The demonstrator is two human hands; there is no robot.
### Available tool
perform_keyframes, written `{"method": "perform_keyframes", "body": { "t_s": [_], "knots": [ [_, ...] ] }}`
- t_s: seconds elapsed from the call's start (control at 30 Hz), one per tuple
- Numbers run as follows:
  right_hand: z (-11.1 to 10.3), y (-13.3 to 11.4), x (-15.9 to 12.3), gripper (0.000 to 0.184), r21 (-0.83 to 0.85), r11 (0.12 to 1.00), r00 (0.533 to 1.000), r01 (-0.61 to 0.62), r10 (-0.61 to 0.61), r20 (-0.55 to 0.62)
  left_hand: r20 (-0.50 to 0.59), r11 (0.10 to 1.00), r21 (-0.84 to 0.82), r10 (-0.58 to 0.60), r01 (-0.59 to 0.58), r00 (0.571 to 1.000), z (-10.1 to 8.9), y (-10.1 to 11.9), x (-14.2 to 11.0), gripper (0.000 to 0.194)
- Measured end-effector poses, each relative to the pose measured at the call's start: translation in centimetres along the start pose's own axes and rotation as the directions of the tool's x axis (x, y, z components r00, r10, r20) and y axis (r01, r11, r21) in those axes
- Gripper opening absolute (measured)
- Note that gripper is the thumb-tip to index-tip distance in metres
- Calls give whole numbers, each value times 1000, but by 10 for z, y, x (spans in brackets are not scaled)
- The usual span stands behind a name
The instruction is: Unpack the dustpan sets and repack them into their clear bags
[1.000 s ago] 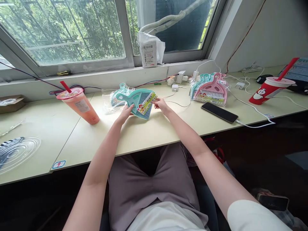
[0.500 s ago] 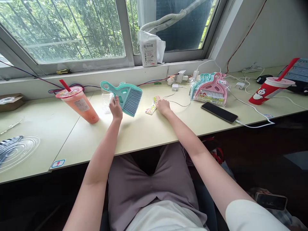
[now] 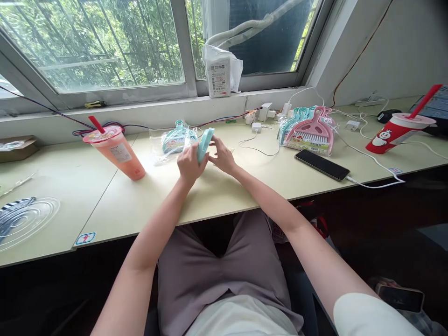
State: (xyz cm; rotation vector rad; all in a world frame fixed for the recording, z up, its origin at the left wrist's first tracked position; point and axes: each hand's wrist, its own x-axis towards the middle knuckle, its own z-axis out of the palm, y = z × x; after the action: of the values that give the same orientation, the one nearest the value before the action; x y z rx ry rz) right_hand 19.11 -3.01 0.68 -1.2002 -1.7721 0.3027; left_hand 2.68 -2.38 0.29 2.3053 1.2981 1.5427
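My left hand (image 3: 189, 163) is closed around a teal hand brush (image 3: 205, 143), turned nearly edge-on above the table, so its bristles are hidden. Close on the brush's right side, my right hand (image 3: 223, 156) has its fingers bent and apart; whether the fingertips touch the brush is unclear. A small bit of the printed card (image 3: 231, 150) shows behind my right hand, which covers most of it. Behind my left hand, a teal dustpan-like piece (image 3: 179, 137) lies among clear plastic wrapping (image 3: 159, 151).
An orange drink cup (image 3: 121, 151) stands at left. Wrapped pink and teal dustpan sets (image 3: 311, 133), a charging phone (image 3: 322, 164) and a red cup (image 3: 392, 135) are at right. Cables (image 3: 381, 163) cross the tabletop. Another person's phone (image 3: 402, 298) shows at lower right.
My left hand has moved right and turned the brush edge-on, exposing the teal piece behind it. My right hand has left the card and come left beside the brush.
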Motion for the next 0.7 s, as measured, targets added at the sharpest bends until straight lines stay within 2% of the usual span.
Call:
{"method": "perform_keyframes", "body": {
  "t_s": [0.13, 0.27, 0.43, 0.53, 0.6, 0.67, 0.7],
  "knots": [
    [6, 7, -1, 76, 78, 988, 990, -130, 133, -44, 74, 999, -46, 5, -1, 997, 5, 10, -2, 51],
    [3, -1, 1, 80, 155, 968, 976, -199, 211, -62, 79, 998, -65, 1, 4, 997, 0, 11, 1, 51],
    [-8, -6, 8, 82, 284, 937, 977, -205, 179, 116, 10, 997, -68, -38, 39, 999, -5, 10, 3, 45],
    [-15, -1, 10, 85, 361, 904, 968, -228, 169, 186, -97, 990, -91, -119, 110, 988, -8, 4, 8, 40],
    [-20, 0, 11, 87, 416, 881, 970, -225, 162, 183, -238, 973, -124, -218, 193, 947, -12, -5, 16, 37],
    [-25, -1, 13, 85, 462, 860, 974, -218, 161, 159, -392, 946, -178, -321, 272, 862, -17, -19, 27, 38],
    [-28, -2, 14, 82, 480, 851, 976, -214, 165, 141, -417, 921, -240, -383, 306, 825, -18, -27, 32, 40]
  ]
}}
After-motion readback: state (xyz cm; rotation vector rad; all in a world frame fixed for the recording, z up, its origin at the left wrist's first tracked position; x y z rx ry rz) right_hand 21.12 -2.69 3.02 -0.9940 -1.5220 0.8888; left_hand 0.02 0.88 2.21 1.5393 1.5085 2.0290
